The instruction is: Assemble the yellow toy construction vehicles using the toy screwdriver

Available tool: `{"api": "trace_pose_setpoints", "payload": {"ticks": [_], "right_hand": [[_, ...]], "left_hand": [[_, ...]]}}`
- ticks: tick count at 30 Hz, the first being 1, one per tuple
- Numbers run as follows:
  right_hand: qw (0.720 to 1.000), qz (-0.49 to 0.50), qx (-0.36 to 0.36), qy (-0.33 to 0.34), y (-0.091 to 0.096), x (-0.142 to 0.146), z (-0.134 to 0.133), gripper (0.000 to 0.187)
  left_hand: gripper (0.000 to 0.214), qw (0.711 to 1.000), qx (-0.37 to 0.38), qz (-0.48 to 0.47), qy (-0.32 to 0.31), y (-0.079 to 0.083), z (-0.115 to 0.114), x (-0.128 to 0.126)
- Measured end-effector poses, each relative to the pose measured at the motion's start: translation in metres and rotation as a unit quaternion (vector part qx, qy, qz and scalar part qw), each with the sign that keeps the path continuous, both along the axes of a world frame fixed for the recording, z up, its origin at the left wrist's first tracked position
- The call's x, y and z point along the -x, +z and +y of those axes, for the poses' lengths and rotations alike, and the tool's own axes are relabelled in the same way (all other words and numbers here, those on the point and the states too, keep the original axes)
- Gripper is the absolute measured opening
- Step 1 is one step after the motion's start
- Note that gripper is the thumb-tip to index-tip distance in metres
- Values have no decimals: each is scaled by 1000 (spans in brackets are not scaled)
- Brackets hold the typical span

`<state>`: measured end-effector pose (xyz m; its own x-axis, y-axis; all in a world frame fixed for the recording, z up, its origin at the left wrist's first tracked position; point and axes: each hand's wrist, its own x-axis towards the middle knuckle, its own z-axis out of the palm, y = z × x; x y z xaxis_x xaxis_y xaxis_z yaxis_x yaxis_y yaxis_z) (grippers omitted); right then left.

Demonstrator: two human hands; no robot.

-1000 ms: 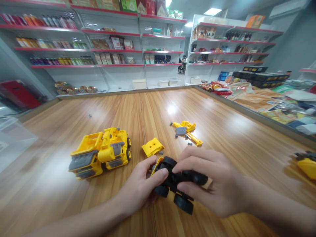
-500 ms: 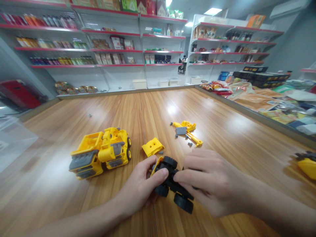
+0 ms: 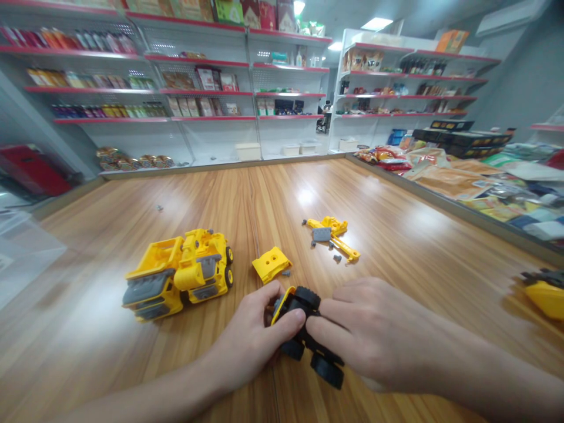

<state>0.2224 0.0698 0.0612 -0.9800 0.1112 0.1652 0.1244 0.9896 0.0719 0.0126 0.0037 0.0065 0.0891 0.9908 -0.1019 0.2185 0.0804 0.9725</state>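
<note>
We are gripping a wheeled chassis (image 3: 301,337) in our left hand (image 3: 253,335), our right hand (image 3: 370,335) curling over it, grasp hidden, while a yellow plate (image 3: 269,265) and boom piece (image 3: 329,225) are lying unattached.

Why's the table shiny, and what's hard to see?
In the head view, pale glare spots mark the wooden table, probably from lights like the ceiling light; in the head view, the shelf goods look soft, their labels unreadable; in the head view, the black wheeled toy is so dark that small details fade.
</note>
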Motion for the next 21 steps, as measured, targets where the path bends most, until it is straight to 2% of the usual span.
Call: {"api": "trace_pose_setpoints", "payload": {"ticks": [7,11,17,21], "right_hand": [[1000,-2,-10,-28,0,1,-1,14],[1000,4,-7,-20,-2,1,-2,17],[999,29,20,-41,2,2,1,25],[997,61,39,-39,4,2,4,31]], "left_hand": [[28,999,7,-42,7,1,1,0],[29,999,13,-48,4,1,0,0],[39,996,47,-75,3,2,1,-2],[40,995,40,-91,1,1,2,-3]]}}
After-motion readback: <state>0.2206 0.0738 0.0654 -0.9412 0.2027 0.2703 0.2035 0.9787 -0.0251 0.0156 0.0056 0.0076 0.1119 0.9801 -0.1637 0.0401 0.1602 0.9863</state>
